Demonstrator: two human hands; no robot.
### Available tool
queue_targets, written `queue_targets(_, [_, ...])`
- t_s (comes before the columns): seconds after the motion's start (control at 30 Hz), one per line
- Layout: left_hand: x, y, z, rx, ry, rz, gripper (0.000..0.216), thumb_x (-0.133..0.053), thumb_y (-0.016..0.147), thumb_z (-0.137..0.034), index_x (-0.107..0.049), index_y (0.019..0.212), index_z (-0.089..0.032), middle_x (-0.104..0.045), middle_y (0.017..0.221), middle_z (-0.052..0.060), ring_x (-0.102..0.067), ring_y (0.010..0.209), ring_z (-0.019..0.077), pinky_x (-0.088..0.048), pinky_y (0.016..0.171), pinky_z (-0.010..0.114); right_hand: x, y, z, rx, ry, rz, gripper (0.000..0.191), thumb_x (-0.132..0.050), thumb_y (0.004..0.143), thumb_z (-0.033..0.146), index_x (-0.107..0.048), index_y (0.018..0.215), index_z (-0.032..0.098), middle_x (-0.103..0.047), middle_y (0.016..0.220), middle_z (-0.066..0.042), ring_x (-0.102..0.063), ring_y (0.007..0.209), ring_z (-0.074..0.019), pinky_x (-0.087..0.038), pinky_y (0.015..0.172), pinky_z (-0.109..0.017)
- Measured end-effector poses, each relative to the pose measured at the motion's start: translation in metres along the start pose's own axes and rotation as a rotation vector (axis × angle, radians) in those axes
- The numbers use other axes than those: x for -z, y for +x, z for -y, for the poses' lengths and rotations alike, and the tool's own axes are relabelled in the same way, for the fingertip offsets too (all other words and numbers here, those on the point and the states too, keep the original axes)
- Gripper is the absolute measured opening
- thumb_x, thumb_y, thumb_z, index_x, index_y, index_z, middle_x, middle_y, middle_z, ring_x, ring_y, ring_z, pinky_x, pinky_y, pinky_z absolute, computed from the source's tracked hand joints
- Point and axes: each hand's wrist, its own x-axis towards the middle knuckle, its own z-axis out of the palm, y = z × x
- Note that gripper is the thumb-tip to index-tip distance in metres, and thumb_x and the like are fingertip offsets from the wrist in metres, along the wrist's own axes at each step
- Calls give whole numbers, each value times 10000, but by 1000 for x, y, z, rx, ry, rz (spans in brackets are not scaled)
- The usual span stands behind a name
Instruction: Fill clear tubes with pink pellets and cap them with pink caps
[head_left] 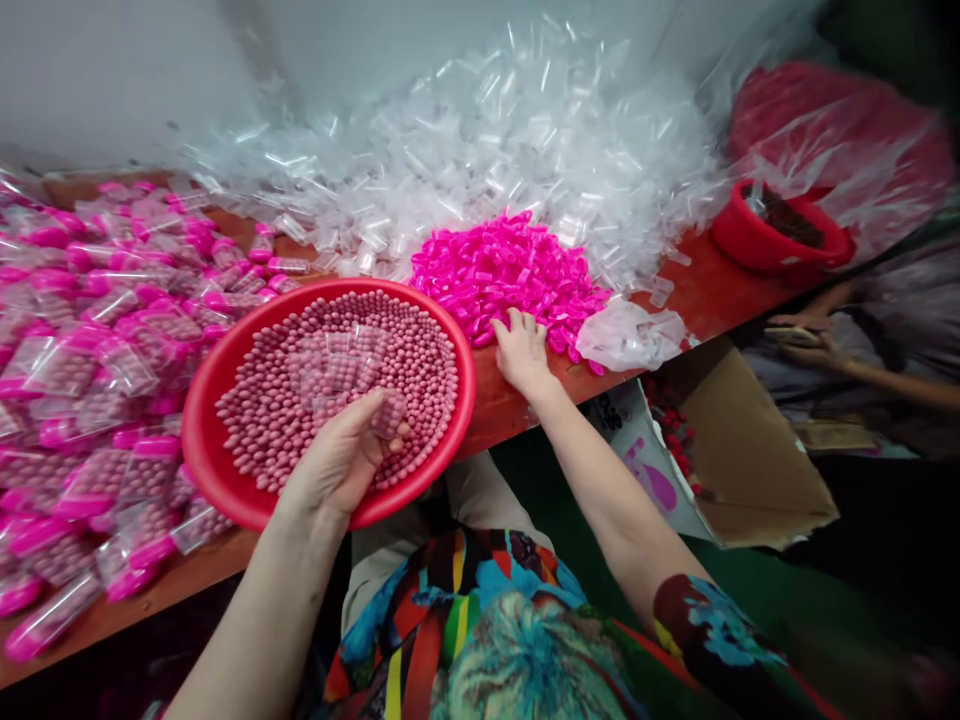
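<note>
My left hand [346,455] is over the red basin [201,475], closed around a small clear plastic container [387,414] that seems to have beads in it. Round dusky-pink beads [259,420] fill the basin, and several clear containers [337,365] lie on top of them. At the near edge of a heap of bright pink caps [502,270] rests my right hand [523,352], its fingers spread and touching the caps. Whether a cap is under those fingertips is hidden.
Pink-capped containers full of beads [112,370] cover the left side. Behind is a large pile of clear containers [525,130]. A crumpled clear bag [634,333], a red bucket [780,235] and a cardboard box [757,450] are rightward. Another person's hands [814,335] show at far right.
</note>
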Motion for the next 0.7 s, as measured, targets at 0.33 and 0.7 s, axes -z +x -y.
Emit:
queue_targets(0.33, [-3,3,-2,3,46,-56,97,-575,881,-150,-669,882,-124,-697,735,29,-667,585,163,-563,503,266,-36,-55,43,186,336,122,611,-615,868,448,-515,1414,192,-311,1573,-189,-198,1451,-375,-246,1118,-574])
queue_targets(0.7, [-13,3,-7,-23,97,-160,275,-452,917,-64,-679,810,-176,-721,728,-6,-669,562,135,-607,539,275,-26,-71,-44,-328,236,-320,356,-450,986,368,-634,1241,200,-546,1334,-136,-445,1265,-271,-350,1068,-438])
